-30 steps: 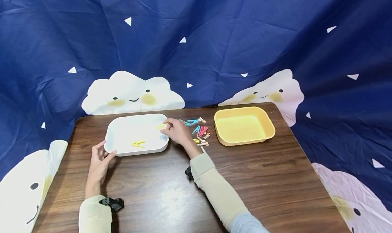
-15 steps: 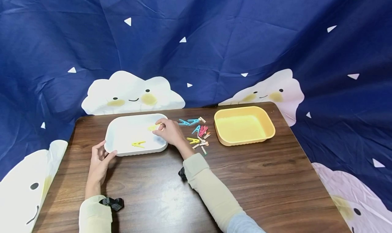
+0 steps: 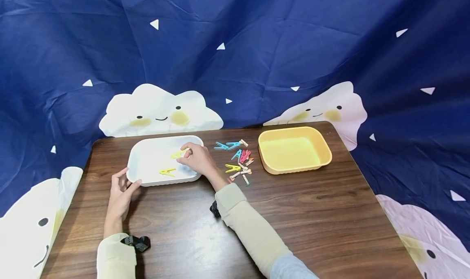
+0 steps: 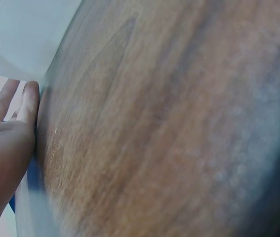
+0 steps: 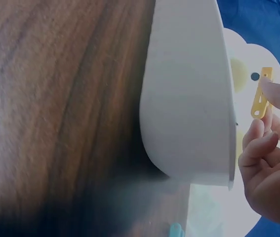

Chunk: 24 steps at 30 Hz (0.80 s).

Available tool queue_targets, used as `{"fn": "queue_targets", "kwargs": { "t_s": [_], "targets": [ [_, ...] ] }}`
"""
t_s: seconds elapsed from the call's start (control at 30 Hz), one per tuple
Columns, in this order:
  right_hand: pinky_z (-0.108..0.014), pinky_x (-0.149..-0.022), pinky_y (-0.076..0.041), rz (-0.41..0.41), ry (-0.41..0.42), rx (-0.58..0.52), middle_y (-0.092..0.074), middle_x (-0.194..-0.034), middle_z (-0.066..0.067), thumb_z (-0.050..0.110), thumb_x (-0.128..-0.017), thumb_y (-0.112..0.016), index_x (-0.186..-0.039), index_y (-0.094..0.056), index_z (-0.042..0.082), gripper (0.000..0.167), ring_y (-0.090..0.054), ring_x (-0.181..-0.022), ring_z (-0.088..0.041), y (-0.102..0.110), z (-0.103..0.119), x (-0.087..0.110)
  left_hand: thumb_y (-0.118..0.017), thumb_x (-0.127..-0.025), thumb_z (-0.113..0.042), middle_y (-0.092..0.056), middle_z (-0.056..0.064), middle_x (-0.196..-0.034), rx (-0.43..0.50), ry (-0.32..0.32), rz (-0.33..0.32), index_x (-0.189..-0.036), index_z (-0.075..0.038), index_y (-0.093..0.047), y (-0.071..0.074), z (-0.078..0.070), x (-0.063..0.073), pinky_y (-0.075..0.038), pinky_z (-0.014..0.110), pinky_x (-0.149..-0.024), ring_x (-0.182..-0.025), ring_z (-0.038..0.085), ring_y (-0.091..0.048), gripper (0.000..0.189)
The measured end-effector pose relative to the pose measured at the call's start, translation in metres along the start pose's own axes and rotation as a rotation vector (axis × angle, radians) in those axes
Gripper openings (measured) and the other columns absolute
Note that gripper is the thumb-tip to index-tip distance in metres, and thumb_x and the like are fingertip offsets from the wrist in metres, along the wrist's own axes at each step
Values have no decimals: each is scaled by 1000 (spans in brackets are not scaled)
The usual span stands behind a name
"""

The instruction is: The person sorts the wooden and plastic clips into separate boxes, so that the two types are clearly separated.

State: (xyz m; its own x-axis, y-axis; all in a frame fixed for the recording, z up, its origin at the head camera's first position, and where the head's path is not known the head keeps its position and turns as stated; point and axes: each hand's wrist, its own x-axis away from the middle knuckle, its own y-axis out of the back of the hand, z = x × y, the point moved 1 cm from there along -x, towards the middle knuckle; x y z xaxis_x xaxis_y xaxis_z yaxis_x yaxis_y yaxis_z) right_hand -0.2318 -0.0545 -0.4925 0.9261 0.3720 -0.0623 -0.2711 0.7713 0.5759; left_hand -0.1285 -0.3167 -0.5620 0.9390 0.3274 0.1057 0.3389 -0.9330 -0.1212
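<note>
A yellow clothespin [image 5: 261, 94] is pinched between the thumb and fingers of my right hand [image 3: 198, 160], above the inside of the white tray [image 3: 165, 141]. Another yellow clothespin [image 3: 167, 172] lies on the tray's floor, nearer the front. My left hand [image 3: 120, 195] holds the tray's front left corner, thumb at the front side and fingers at the left side. In the left wrist view, the fingers [image 4: 28, 101] touch the tray's wall; part of the hand is cut off by the frame edge.
Right of the tray lies a loose group of clothespins: blue ones [image 3: 222, 146], a red one [image 3: 244, 156], a yellow one [image 3: 232, 168] and several small wooden ones [image 3: 245, 171]. A yellow bin [image 3: 296, 169] stands at the back right of the brown table [image 3: 293, 222].
My right hand has moved left, farther over the tray, carrying the yellow clothespin. The left hand has stayed at the tray's corner.
</note>
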Motion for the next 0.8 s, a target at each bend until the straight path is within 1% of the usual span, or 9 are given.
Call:
{"fn": "queue_targets", "kwargs": {
  "t_s": [0.17,0.3,0.37,0.53,0.63,0.73,0.8],
  "targets": [
    [-20,-65,-45,26,-28,29,-66,-77,12,28,-86,-83,-113,-66,13,35,-56,-66,-3,-8,1,0,-65,-93,10,-37,10,-155,3,-1,4,-141,-16,-38,0,-1,0,-43,15,-93,-122,12,-47,61],
    [-19,-67,-46,59,-28,65,-65,-77,13,29,-86,-83,-111,-67,13,34,-57,-68,-3,-13,3,-2,-66,-93,9,-37,10,-155,-3,3,7,-141,-16,-37,0,-1,0,-44,14,-92,-121,11,-47,62],
    [-19,-68,-46,77,-24,81,-65,-77,13,29,-87,-83,-112,-67,13,34,-58,-69,-5,-13,4,-4,-66,-93,10,-37,10,-155,0,3,12,-141,-16,-37,0,-2,-2,-45,14,-91,-121,12,-48,62],
    [-19,-66,-46,117,-12,113,-64,-75,12,31,-87,-82,-109,-68,14,31,-58,-68,-6,-18,5,-9,-65,-93,10,-38,9,-154,5,-6,17,-141,-16,-38,-1,-4,-5,-44,14,-92,-121,12,-48,61],
    [-18,-66,-44,128,4,167,-64,-73,12,31,-86,-84,-107,-70,14,31,-57,-68,-5,-25,4,-11,-66,-93,10,-38,10,-155,11,1,13,-141,-16,-38,0,-2,-4,-45,14,-91,-121,12,-48,61],
    [-16,-66,-43,146,6,232,-62,-73,13,32,-86,-84,-108,-72,15,31,-56,-69,-3,-32,3,-12,-64,-93,12,-37,9,-156,16,14,5,-139,-17,-39,1,0,-2,-46,13,-89,-120,11,-49,61],
    [-16,-65,-42,151,0,260,-61,-74,13,32,-86,-83,-109,-72,16,31,-55,-70,-3,-36,4,-13,-63,-93,13,-38,7,-156,22,8,4,-139,-17,-39,2,1,-3,-46,13,-89,-119,11,-49,60]
  ]
}}
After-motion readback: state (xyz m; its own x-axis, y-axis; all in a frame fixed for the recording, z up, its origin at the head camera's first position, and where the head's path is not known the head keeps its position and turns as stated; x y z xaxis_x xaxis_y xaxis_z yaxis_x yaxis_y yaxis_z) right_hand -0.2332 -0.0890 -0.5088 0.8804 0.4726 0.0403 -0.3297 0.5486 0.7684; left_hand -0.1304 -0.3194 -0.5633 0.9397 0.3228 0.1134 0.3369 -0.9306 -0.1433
